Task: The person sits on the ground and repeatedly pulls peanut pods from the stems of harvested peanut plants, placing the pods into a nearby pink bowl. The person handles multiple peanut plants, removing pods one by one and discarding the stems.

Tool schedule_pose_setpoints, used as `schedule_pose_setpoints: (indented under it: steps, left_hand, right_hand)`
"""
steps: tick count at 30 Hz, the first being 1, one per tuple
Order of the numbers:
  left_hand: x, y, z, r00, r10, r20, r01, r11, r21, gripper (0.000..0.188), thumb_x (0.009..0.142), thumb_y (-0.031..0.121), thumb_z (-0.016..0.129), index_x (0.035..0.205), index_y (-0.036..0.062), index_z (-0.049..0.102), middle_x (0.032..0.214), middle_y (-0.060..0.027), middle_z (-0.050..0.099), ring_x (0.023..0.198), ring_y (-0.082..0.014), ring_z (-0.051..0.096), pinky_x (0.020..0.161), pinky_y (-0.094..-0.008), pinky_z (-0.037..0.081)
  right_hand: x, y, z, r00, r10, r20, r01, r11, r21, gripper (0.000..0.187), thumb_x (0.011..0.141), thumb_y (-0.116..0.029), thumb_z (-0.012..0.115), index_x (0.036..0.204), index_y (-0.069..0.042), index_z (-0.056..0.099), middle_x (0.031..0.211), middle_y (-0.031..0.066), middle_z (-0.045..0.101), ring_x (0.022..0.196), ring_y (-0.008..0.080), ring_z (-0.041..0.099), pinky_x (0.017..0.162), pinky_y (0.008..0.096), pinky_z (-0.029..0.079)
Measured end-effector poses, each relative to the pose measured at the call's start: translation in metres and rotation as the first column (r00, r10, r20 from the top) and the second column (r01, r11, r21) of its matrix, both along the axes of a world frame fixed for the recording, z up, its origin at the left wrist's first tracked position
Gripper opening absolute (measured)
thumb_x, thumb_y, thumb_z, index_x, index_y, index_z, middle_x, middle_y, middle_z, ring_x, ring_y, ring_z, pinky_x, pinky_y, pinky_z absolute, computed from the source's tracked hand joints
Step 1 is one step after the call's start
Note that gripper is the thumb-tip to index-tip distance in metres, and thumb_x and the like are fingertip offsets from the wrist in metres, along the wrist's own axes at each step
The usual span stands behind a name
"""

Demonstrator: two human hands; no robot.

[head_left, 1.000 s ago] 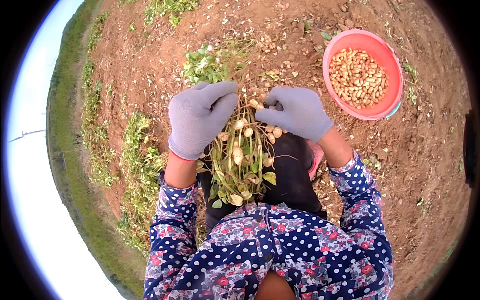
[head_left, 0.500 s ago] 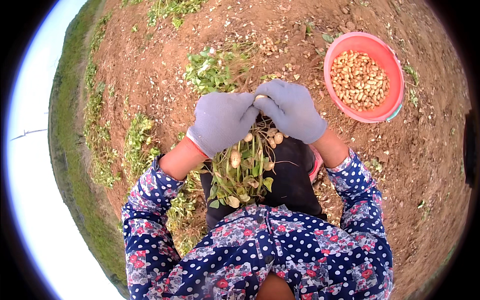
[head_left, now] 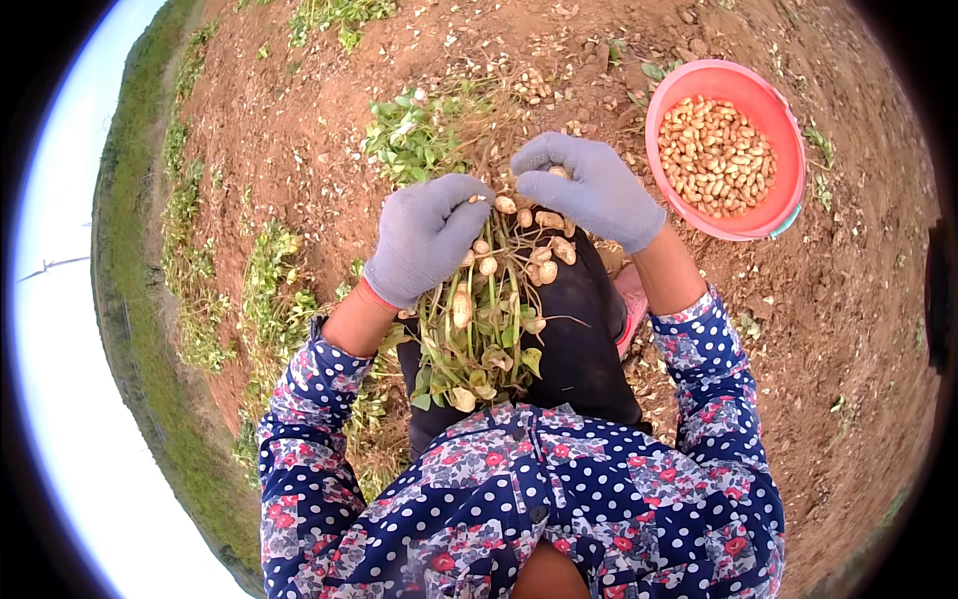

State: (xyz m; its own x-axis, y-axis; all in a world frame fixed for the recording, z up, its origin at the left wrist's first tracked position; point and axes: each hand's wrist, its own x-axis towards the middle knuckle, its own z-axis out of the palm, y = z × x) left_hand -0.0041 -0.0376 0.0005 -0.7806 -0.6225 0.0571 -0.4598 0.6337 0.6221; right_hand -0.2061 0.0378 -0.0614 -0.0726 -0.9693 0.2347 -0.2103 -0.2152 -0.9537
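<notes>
Pinched small peanut [head_left: 477, 199] in left hand [head_left: 421, 240], with thumb and finger nearly together; cupped another peanut [head_left: 559, 173] in right hand [head_left: 602, 195], with fingertips parted. Rested peanut plant [head_left: 482, 354] on dark trousers [head_left: 584, 369], roots forward, presumably for easy picking. Had pink bucket [head_left: 787, 150] of peanuts [head_left: 717, 158] rightward, apparently within reach.

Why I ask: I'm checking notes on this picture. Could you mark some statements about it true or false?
1. The left hand and the right hand both wear gloves. True.
2. The bucket is blue. False: the bucket is pink.
3. Peanuts lie in the bucket. True.
4. The bucket stands left of both hands. False: it stands to their right.
5. The plant lacks leaves. False: the plant has green leaves.
6. The shirt is patterned with dots and flowers. True.
</notes>
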Motion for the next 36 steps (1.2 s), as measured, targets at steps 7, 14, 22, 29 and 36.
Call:
schedule_pose_setpoints:
  steps: [7,14,22,29,36]
  left_hand:
    - [-0.004,0.006,0.004,0.997,0.066,0.036,-0.064,0.997,-0.034,0.018,0.085,0.012,0.062,0.100,0.0040,0.069,0.073,-0.0100,0.066,0.064,-0.0160,0.064,0.059,-0.0313,0.049]
    - [-0.010,-0.002,-0.002,0.983,-0.012,0.185,0.051,0.977,-0.208,0.021,0.082,0.019,0.061,0.101,0.0128,0.069,0.064,-0.0139,0.060,0.061,-0.0298,0.063,0.056,-0.0383,0.049]
    - [0.009,0.010,0.005,0.898,0.352,-0.262,-0.181,0.841,0.509,0.032,0.089,0.008,0.063,0.120,0.0007,0.061,0.083,-0.0027,0.067,0.073,-0.0078,0.060,0.068,-0.0243,0.049]
    - [0.030,0.019,0.018,0.867,0.355,-0.350,-0.307,0.933,0.187,0.029,0.093,0.004,0.056,0.119,-0.0059,0.059,0.090,-0.0085,0.066,0.079,-0.0129,0.062,0.072,-0.0260,0.051]
    - [0.036,0.036,0.046,0.969,0.232,-0.088,-0.235,0.971,-0.029,0.015,0.081,0.013,0.071,0.092,0.0029,0.071,0.071,-0.0100,0.066,0.060,-0.0149,0.064,0.057,-0.0269,0.049]
  right_hand:
    - [0.016,-0.012,-0.020,0.857,0.035,-0.515,-0.105,0.989,-0.108,0.025,0.088,-0.031,0.060,0.103,-0.011,0.063,0.075,0.0117,0.062,0.071,0.0302,0.064,0.066,0.0411,0.050]
    - [0.005,0.011,-0.019,0.393,0.135,0.909,-0.174,0.982,-0.071,0.022,0.100,-0.019,0.046,0.089,-0.003,0.056,0.065,-0.0026,0.047,0.048,0.0070,0.037,0.045,0.0212,0.031]
    - [-0.158,0.067,-0.098,-0.476,0.013,0.879,0.432,0.875,0.221,0.049,0.102,-0.035,0.045,0.130,0.005,0.041,0.111,0.0147,0.058,0.079,0.0185,0.061,0.060,0.0269,0.048]
    - [-0.083,0.060,-0.099,0.232,-0.271,0.934,0.164,0.958,0.237,0.044,0.099,-0.029,0.053,0.128,0.003,0.051,0.103,0.0114,0.068,0.070,0.0118,0.063,0.054,0.0213,0.047]
    - [0.024,0.032,0.036,0.971,0.031,-0.238,-0.066,0.988,-0.139,0.026,0.089,-0.023,0.063,0.110,-0.008,0.063,0.074,0.0077,0.064,0.063,0.0186,0.064,0.054,0.0333,0.049]
